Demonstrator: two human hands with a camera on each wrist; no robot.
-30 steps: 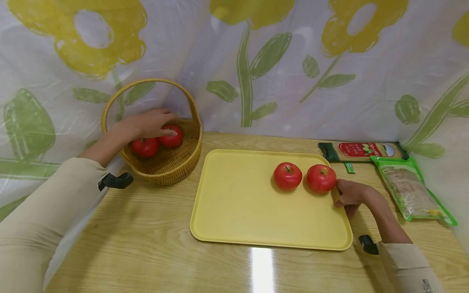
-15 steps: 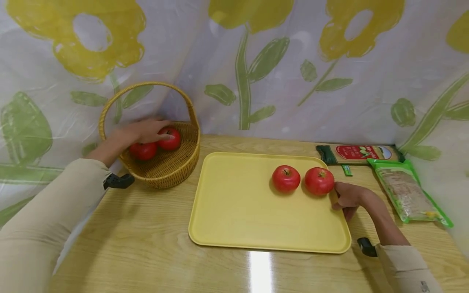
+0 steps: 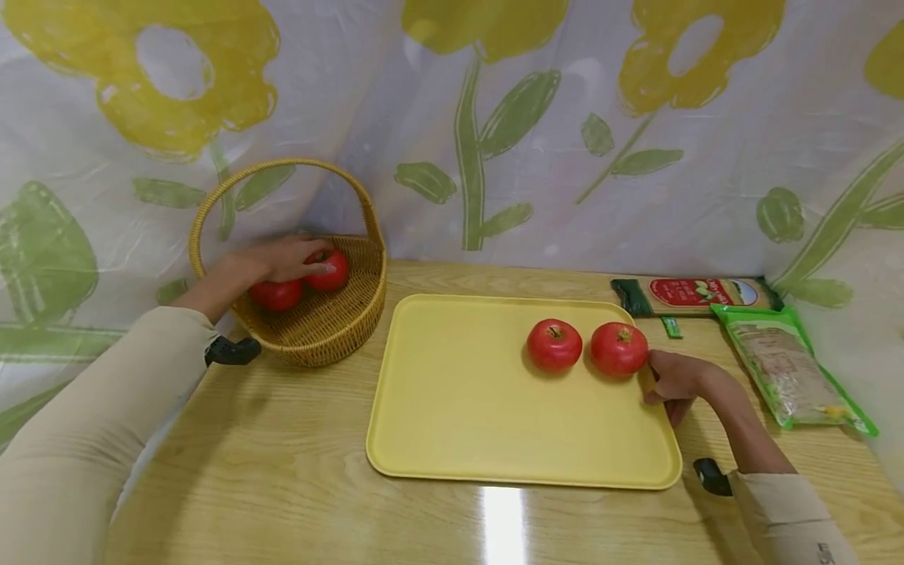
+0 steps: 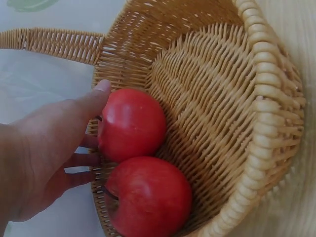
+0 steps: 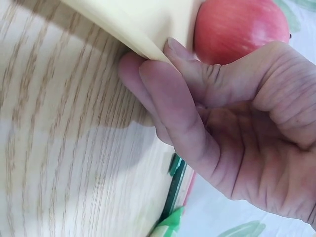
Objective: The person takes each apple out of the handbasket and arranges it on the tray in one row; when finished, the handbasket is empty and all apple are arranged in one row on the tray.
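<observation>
In the wicker basket (image 3: 311,345) at the left, two red apples lie side by side. My left hand (image 3: 278,259) reaches over the back rim, its thumb and fingers around the right-hand apple (image 4: 132,123); its far side is hidden. The other apple (image 4: 150,197) lies against it, partly under my wrist in the head view. At the yellow tray's (image 3: 480,392) right edge, my right hand (image 3: 679,380) pinches the rim, thumb on top and fingers beneath. Two more apples stand on the tray: one (image 3: 619,350) close to that hand, the other (image 3: 554,345) just left of it.
A green-ended noodle packet (image 3: 695,296) lies at the back right, with a small green packet (image 3: 672,327) in front of it. A clear bag with green edges (image 3: 791,365) lies farther right. Behind the wooden table (image 3: 282,471) hangs a flowered curtain (image 3: 508,157).
My left hand has lowered a little onto the right-hand apple in the basket, its fingers closer around it. My right hand stays at the tray's rim. The whole head view has shifted slightly.
</observation>
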